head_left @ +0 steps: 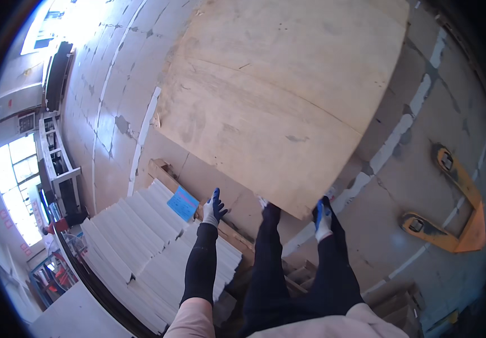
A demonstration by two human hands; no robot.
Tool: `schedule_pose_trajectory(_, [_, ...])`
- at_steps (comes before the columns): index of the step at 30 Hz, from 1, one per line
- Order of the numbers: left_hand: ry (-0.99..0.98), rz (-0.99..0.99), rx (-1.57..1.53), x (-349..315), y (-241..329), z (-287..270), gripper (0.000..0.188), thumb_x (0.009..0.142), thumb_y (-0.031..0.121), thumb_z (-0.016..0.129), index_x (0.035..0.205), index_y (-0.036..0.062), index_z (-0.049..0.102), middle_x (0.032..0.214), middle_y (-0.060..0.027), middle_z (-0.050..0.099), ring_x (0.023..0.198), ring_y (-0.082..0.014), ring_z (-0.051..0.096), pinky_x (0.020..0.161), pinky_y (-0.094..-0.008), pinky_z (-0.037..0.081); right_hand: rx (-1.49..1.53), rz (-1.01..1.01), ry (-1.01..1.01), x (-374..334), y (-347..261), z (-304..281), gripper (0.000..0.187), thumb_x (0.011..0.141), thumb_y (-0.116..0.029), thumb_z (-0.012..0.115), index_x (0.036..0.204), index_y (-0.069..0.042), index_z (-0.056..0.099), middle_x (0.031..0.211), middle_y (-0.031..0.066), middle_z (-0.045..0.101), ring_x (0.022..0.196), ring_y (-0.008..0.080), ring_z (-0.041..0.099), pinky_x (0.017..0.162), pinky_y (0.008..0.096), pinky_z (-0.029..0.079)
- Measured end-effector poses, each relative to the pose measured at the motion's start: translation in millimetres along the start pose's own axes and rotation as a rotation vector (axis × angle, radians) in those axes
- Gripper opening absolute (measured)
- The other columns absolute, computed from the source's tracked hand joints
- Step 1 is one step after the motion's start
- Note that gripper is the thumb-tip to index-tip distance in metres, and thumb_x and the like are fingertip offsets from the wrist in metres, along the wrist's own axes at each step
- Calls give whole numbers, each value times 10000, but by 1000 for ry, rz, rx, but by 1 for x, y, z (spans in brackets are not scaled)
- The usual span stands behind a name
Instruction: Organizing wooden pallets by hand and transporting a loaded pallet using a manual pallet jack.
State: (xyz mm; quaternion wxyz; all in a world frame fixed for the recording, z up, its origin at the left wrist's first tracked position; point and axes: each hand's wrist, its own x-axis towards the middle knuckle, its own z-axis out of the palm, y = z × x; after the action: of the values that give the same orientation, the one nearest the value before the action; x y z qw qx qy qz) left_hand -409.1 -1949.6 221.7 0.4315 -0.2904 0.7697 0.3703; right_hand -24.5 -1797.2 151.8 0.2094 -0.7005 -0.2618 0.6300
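My left hand, in a white glove with blue fingers, reaches forward beside a stack of white panels. Its fingers are spread and nothing is in them. Close to it, a blue paper sheet lies on the stack's far edge. My right hand, gloved alike, hangs in front of my right leg, near the near corner of a large plywood board. Whether it touches the board or holds anything cannot be made out, as its fingers are small and partly merge with the dark trouser leg.
A wooden pallet shows along the panels' far side. To the right, an orange pallet jack rests on the worn floor with white lines. Wooden pieces lie at the lower right. Racks and windows line the left side.
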Motion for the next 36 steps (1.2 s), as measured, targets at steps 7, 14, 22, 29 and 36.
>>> schedule_pose_trajectory(7, [-580, 180, -524, 117, 112, 41, 805, 862, 676, 507, 1423, 107, 406, 1455, -99, 425, 1313, -302, 415, 1081, -511, 334, 126, 63, 84, 34, -6, 52, 517, 960, -326, 582, 1346, -5, 462, 1223, 115, 601, 1065, 192, 594, 885, 310, 478])
schedule_pose_trajectory(14, [-358, 151, -497, 127, 141, 37, 746, 865, 680, 494, 1361, 123, 486, 1369, -98, 522, 1245, -343, 479, 1072, -514, 356, 134, -77, 470, 27, -10, 74, 468, 947, -332, 608, 1250, 21, 558, 1129, 115, 649, 974, 184, 628, 837, 301, 487])
schedule_pose_trajectory(22, [-273, 144, -302, 70, 197, 10, 762, 897, 697, 388, 1396, 122, 439, 1414, -99, 472, 1270, -320, 460, 1072, -502, 354, 240, 9, 498, -8, -10, 103, 520, 939, -382, 607, 1254, 29, 559, 1136, 109, 639, 926, 193, 627, 827, 285, 493])
schedule_pose_trajectory(29, [-289, 276, -247, 174, 152, 15, 857, 900, 732, 306, 1474, 96, 325, 1527, -101, 318, 1380, -301, 309, 1147, -453, 217, 46, -193, 405, 17, 1, 106, 484, 968, -338, 569, 1281, 29, 535, 1189, 105, 616, 1077, 188, 572, 922, 298, 447])
schedule_pose_trajectory(36, [-284, 312, -246, 115, 163, 10, 812, 917, 712, 312, 1439, 94, 372, 1461, -97, 404, 1295, -309, 398, 1087, -446, 305, -369, -32, 598, 29, 41, 102, 514, 971, -432, 498, 1062, 49, 657, 906, 211, 698, 851, 315, 677, 766, 373, 488])
